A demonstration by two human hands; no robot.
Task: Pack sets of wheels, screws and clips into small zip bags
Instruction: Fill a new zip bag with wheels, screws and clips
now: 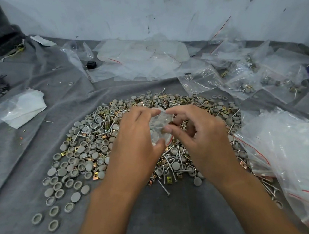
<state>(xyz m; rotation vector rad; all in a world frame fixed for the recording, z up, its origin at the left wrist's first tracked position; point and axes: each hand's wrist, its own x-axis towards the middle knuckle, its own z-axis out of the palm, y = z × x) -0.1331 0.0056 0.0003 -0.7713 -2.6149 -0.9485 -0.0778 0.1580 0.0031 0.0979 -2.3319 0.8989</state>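
A broad heap of grey round wheels (pixel 71 163), silver screws (pixel 165 164) and brass clips (pixel 95 176) lies on the grey cloth. Above its middle, both hands hold one small clear zip bag (pixel 157 126) with a few grey and brass parts inside. My left hand (pixel 135 141) grips the bag from the left, thumb under it. My right hand (pixel 192 129) pinches the bag's top edge from the right with finger and thumb.
Filled zip bags (pixel 253 82) lie at the back right. A pile of empty red-striped bags (pixel 302 156) sits at the right, more clear plastic (pixel 142 59) by the wall (pixel 154 5). A white cloth in plastic (pixel 21 109) lies at the left on the grey cloth (pixel 153 215).
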